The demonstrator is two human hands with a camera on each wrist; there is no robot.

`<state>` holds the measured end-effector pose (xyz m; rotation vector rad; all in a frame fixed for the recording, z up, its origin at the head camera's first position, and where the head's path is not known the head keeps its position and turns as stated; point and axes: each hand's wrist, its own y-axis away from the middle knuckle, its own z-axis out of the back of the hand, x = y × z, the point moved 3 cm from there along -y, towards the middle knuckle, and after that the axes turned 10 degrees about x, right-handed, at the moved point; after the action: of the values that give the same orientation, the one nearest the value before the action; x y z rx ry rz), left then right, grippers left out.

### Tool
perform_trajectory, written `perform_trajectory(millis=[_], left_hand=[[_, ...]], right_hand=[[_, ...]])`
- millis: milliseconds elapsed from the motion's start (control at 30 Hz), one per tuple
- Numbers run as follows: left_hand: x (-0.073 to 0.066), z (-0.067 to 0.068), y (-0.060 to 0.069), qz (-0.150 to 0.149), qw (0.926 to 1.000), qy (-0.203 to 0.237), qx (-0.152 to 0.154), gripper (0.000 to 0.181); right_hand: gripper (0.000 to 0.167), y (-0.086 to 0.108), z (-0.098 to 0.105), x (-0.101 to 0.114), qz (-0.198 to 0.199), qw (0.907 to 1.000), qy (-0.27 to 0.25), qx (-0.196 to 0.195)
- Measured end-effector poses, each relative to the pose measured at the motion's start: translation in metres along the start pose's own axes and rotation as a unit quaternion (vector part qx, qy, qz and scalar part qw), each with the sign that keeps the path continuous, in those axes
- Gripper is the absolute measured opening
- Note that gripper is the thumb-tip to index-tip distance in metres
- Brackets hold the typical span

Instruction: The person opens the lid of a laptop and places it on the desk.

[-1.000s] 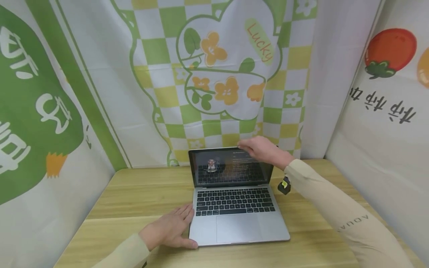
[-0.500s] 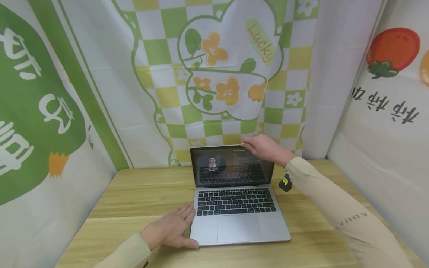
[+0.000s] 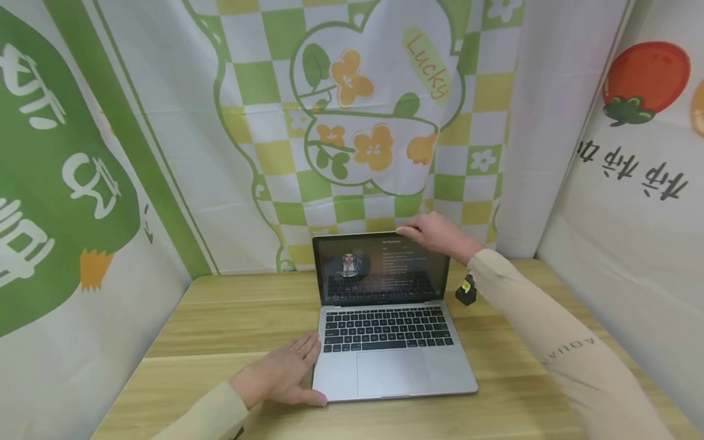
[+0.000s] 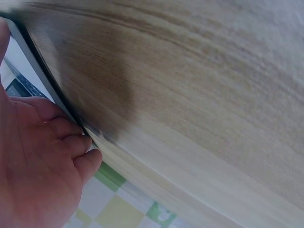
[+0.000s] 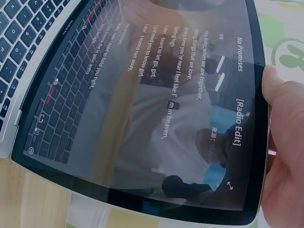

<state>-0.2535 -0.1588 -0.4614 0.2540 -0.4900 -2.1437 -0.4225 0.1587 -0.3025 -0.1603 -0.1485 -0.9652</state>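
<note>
A silver laptop (image 3: 388,373) stands unfolded on the wooden table, its keyboard towards me. Song lyrics and a round picture show on its dark screen (image 3: 379,269). My left hand (image 3: 283,373) lies along the left edge of the base, fingers straight and touching it; the left wrist view shows its palm side against that edge (image 4: 45,78). At the right part of the lid's top edge, my right hand (image 3: 434,235) grips the lid. In the right wrist view the thumb (image 5: 270,85) sits on the lid's rim, while the other fingers are mostly hidden behind it.
The table (image 3: 236,311) has bare wood on both sides of the laptop. Close behind the lid hangs a green and yellow checked curtain (image 3: 269,159). Printed cloth walls (image 3: 621,244) close in left and right. A small black device (image 3: 466,292) hangs at the right wrist.
The lid's top edge and my right hand have moved up a little in the head view, and the lid has tilted slightly further back. The left hand stays at the base.
</note>
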Motion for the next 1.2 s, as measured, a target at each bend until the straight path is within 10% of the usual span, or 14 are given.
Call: perform_trajectory(millis=[1200], left_hand=[[0.001, -0.001, -0.001, -0.007, 0.9999, 0.011, -0.001, 0.115]], right_hand=[[0.045, -0.01, -0.002, -0.026, -0.071, 0.996, -0.03, -0.046]])
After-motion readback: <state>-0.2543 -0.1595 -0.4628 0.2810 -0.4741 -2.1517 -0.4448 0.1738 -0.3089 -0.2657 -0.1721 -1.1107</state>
